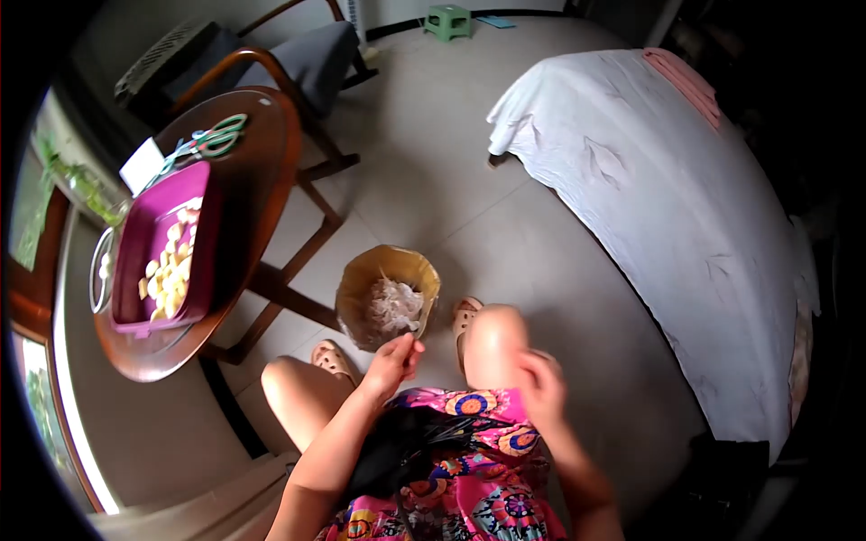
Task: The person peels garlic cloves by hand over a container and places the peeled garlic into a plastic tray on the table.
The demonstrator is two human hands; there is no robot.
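My left hand (390, 368) is closed, thumb against fingers, just over the near rim of a waste bin (352, 287). A small dark tip shows at its fingers, too small to name. Inside the bin, which has a yellowish lining, lies a heap of pale papery skins (395, 305). Over my right knee hangs my right hand (541, 383), smeared by motion, its fingers partly curled; whether anything is in them is unclear. At the left, a purple tray (200, 243) holds several pale yellow pieces that look like peeled garlic cloves (170, 278).
The tray rests on a round wooden table (262, 149) with green-handled scissors (219, 137). Behind it stands a wooden armchair (311, 59). A bed with a white cover (631, 180) fills the right side. A green stool (447, 22) is far back.
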